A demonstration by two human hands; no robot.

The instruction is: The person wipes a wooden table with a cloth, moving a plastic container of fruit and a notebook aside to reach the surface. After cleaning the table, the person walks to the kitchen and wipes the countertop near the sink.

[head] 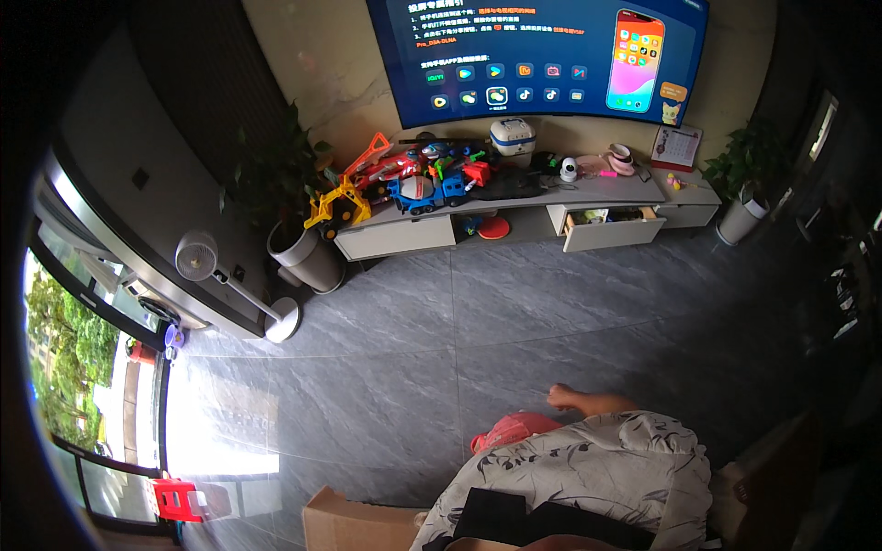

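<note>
My right hand point(563, 397) reaches out from a short patterned sleeve point(658, 432), low over the grey tiled floor point(386, 392). Its fingers look curled in, and I see nothing held in them. Just to its left is a pinkish-red cloth-like item point(513, 430), partly covered by my light leaf-print shirt point(579, 475); what exactly it is cannot be told. My left hand is out of view. At the bottom, a brown cardboard box point(358, 522) stands against the left side of my shirt.
Toys, including a blue mixer truck point(427, 193) and a yellow digger point(337, 209), crowd a long TV cabinet point(393, 241). One drawer point(613, 233) is pulled out. A pedestal fan point(282, 320), potted plant point(306, 258) and red stool point(176, 499) stand leftward. A lit television point(537, 48) hangs behind.
</note>
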